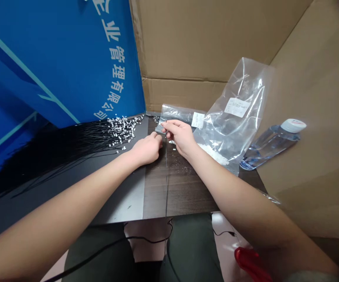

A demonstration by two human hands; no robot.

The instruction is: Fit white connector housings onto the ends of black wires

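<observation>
- Pinching a thin black wire [166, 188] above the tabletop [190, 194], the right hand [181, 136] apparently works near its end.
- Left hand [148, 149] curls just beside, any hold impossible to tell.
- Next move likely calls for fine, steady control.

On the blue panel [78, 51], white lettering [118, 71] runs down in a curve along the right-hand side, reading 业管理有限公司; the character above 业 is cut off by the top edge of the view. To the right of the panel, the small bag [177, 112] bears a white label [198, 120], its print too small to read. Farther right of the panel, the big bag [231, 129] carries another printed label, also illegible. Farthest right from the panel, the bottle's cap [293, 125] shows an unreadable red mark.
</observation>
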